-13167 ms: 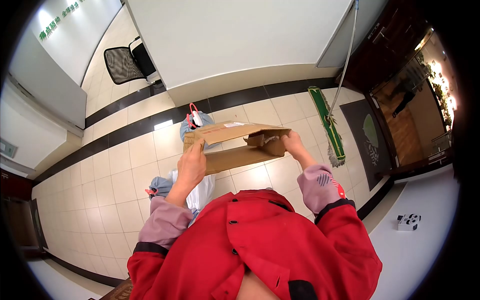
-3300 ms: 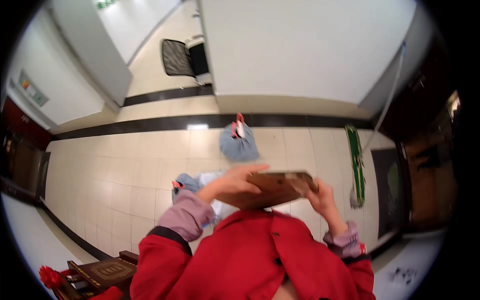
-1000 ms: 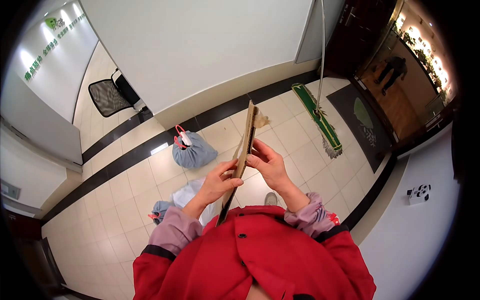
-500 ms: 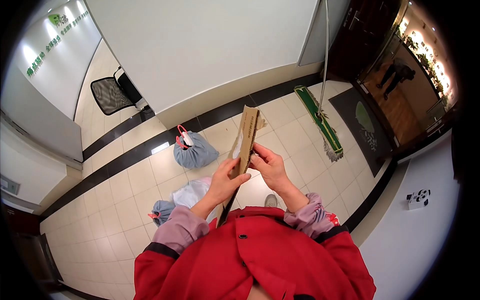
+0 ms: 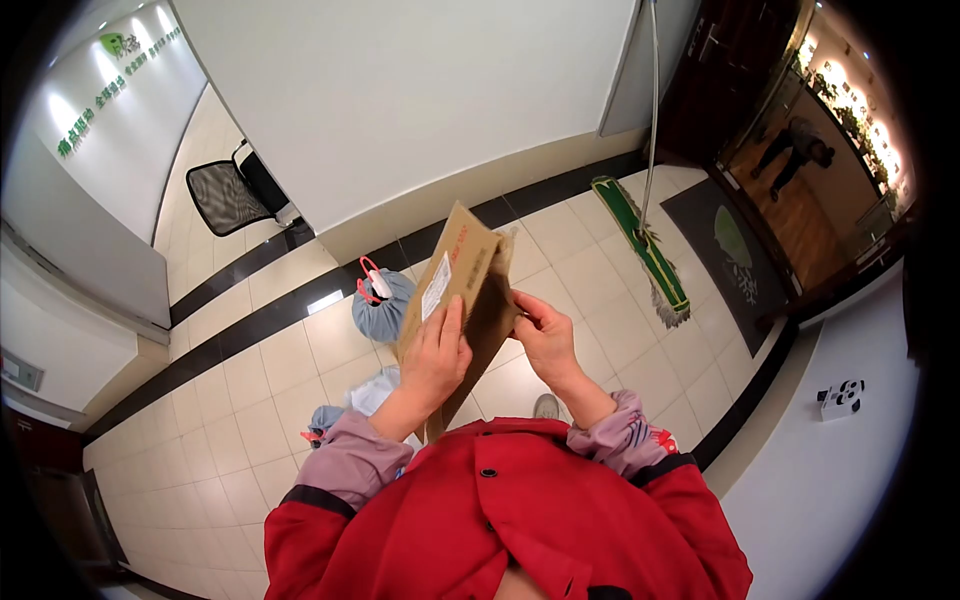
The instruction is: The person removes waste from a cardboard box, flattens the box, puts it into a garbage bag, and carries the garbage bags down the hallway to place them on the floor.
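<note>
A brown cardboard box (image 5: 465,262), partly flattened and tilted, is held in front of the red jacket. It carries a white label and red and black print. My left hand (image 5: 436,355) lies against its printed outer face, with the fingers pointing up and the thumb out of sight. At the right, my right hand (image 5: 543,335) pinches the edge of the cardboard between thumb and fingers. Behind the box, a tied grey-blue bag (image 5: 380,312) with red handles stands on the floor.
A white plastic bag (image 5: 372,390) and a smaller grey-blue bag (image 5: 323,420) lie at lower left. A green mop (image 5: 645,245) leans at right beside a dark mat (image 5: 722,255). A chair (image 5: 228,197) stands at upper left. Another person (image 5: 793,155) bends over beyond the doorway.
The narrow, nearly edge-on cardboard has opened out and turned its printed face into view. My left hand has moved from its edge onto that face; my right hand stays at the right edge.
</note>
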`<action>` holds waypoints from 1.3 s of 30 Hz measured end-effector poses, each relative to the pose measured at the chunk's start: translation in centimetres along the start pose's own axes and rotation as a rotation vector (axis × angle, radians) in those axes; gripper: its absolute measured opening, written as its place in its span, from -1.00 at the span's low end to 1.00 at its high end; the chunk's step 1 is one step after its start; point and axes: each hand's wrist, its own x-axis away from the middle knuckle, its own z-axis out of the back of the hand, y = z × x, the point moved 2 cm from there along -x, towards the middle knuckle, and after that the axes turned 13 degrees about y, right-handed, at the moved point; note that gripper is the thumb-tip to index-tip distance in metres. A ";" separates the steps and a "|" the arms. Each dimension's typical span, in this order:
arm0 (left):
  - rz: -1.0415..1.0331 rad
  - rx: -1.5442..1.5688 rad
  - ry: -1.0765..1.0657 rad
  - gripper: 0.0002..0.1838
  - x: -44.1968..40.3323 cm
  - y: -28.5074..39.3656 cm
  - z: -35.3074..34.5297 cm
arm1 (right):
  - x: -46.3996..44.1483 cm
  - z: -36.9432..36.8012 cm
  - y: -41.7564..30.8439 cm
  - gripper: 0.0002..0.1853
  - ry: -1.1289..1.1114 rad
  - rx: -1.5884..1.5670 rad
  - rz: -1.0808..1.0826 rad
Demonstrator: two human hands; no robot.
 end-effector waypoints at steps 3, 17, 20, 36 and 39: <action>0.079 -0.126 -0.018 -0.38 1.1 -1.5 0.1 | -0.1 0.2 1.1 -0.69 0.020 0.098 0.068; 0.146 0.086 0.023 -0.47 -0.5 -2.8 3.2 | -4.7 -0.8 -4.0 -0.55 -0.030 0.468 0.582; 0.120 0.088 0.023 -0.46 -1.2 -2.3 3.3 | -7.3 -0.9 -1.1 -0.77 -0.169 0.415 0.452; 0.168 0.001 -0.135 -0.40 -1.2 -1.6 2.5 | -1.1 -4.3 -7.0 -0.83 -0.115 0.654 1.139; 0.140 -0.012 -0.148 -0.40 -1.5 -0.9 2.2 | -2.1 -4.0 -6.1 -0.83 -0.034 0.667 1.036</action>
